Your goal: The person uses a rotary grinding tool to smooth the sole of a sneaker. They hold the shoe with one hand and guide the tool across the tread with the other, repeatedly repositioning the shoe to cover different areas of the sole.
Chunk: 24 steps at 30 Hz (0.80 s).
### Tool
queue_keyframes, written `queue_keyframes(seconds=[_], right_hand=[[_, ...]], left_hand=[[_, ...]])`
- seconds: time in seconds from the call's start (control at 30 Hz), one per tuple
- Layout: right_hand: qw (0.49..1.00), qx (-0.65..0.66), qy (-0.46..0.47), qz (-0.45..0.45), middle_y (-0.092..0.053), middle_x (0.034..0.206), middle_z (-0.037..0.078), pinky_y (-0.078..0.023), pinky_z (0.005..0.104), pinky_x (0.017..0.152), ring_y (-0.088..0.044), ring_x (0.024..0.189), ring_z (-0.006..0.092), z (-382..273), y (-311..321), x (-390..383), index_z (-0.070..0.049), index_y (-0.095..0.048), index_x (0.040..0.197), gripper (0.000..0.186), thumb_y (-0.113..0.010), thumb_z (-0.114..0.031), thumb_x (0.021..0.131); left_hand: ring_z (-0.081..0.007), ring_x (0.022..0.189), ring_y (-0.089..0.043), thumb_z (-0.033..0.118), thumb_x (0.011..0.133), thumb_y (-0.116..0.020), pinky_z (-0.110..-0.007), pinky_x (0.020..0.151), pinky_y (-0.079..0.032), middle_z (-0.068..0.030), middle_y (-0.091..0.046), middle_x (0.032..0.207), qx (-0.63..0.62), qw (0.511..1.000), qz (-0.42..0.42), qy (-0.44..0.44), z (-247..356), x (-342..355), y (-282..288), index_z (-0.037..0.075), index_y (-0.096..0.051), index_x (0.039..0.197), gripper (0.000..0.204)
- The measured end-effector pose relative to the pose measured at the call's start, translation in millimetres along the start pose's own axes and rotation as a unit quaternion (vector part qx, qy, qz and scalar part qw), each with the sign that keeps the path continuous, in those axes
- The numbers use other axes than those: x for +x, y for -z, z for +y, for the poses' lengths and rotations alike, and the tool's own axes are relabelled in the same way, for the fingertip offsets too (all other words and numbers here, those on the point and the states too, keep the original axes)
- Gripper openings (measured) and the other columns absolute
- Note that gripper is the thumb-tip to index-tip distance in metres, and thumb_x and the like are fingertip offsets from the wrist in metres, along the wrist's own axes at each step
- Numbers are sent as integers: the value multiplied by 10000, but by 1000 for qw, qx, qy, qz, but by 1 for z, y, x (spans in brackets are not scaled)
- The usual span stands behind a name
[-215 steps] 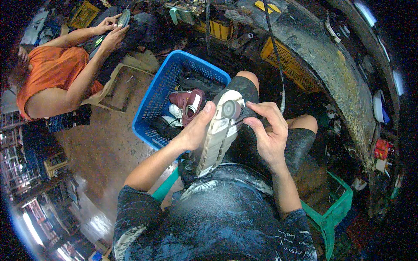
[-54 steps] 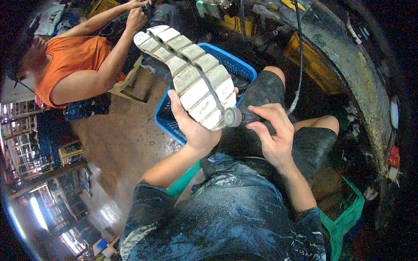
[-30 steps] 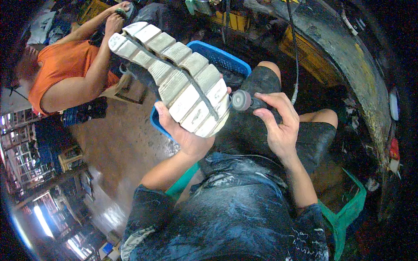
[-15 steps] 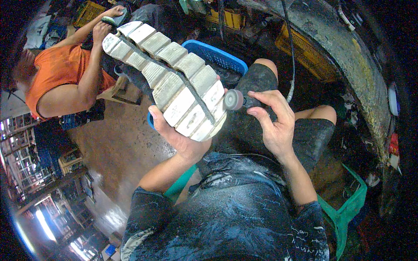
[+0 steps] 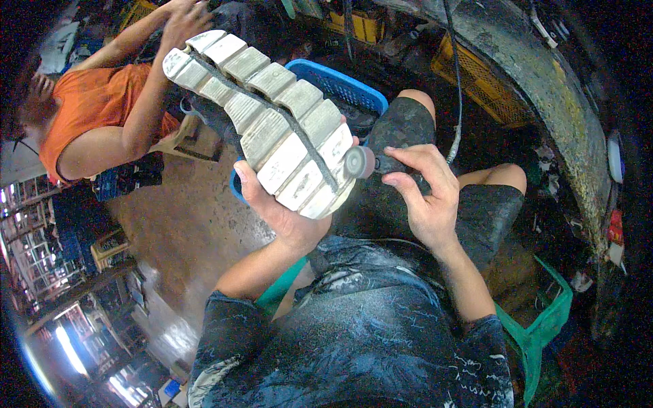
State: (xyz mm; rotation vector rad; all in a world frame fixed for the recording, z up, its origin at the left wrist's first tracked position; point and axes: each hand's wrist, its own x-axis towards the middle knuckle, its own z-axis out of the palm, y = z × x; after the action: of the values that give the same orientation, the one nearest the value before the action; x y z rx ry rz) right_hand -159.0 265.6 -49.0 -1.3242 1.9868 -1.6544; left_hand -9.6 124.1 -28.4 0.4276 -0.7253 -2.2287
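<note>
My left hand (image 5: 279, 211) is closed round a shoe with a white, segmented sole (image 5: 272, 136), turned sole up, the narrow end toward the upper left. My right hand (image 5: 432, 200) grips a small dark hand tool (image 5: 389, 162) between thumb and fingers. The tool's round grey grinding wheel (image 5: 358, 162) is at the right edge of the sole's wide lower end; whether it touches, I cannot tell. Behind the shoe, a blue plastic basket (image 5: 350, 87) is partly hidden, with dark items inside.
A co-worker in orange (image 5: 98, 122) sits at the left, hands raised. Yellow crates (image 5: 476, 85) stand under a worn, curved bench (image 5: 554, 102) at right. A cord (image 5: 457, 81) hangs there. A green plastic stool (image 5: 537, 326) is at lower right, brown floor (image 5: 170, 238) at left.
Since seven seconds ago the shoe has turned and swung up-left, covering more basket. In the last second the wheel moved left toward the sole's edge, and the co-worker's hands shifted.
</note>
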Motion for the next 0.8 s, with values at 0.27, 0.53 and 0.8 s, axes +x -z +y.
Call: queue_keyframes(seconds=[0.27, 0.53, 0.8], right_hand=[[1000, -2, 4, 6, -778, 1076, 138, -552, 421, 918, -725, 1003, 317, 0, -3, -2, -41, -799, 1140, 293, -874, -156, 881], [1000, -6, 13, -11, -786, 1072, 133, -557, 420, 915, -723, 998, 316, -5, -4, -3, -29, -799, 1134, 292, -871, -153, 880], [1000, -11, -15, 11, -768, 1110, 138, -555, 379, 936, -720, 1022, 288, -1, -4, 2, -3, -785, 1156, 295, -853, -75, 877]], left_hand=[[-435, 1313, -668, 932, 962, -305, -524, 1108, -554, -291, -589, 1541, -3, 1000, -10, -15, -1, 2, 2, 26, -419, 1655, 1147], [-421, 1350, -649, 935, 962, -288, -532, 1123, -542, -272, -586, 1555, 2, 1000, -12, -18, -1, 2, 3, 20, -419, 1654, 1155], [-445, 1370, -628, 915, 961, -349, -551, 1163, -516, -282, -576, 1557, -78, 997, -3, -27, 5, 0, 4, 8, -398, 1660, 1147]])
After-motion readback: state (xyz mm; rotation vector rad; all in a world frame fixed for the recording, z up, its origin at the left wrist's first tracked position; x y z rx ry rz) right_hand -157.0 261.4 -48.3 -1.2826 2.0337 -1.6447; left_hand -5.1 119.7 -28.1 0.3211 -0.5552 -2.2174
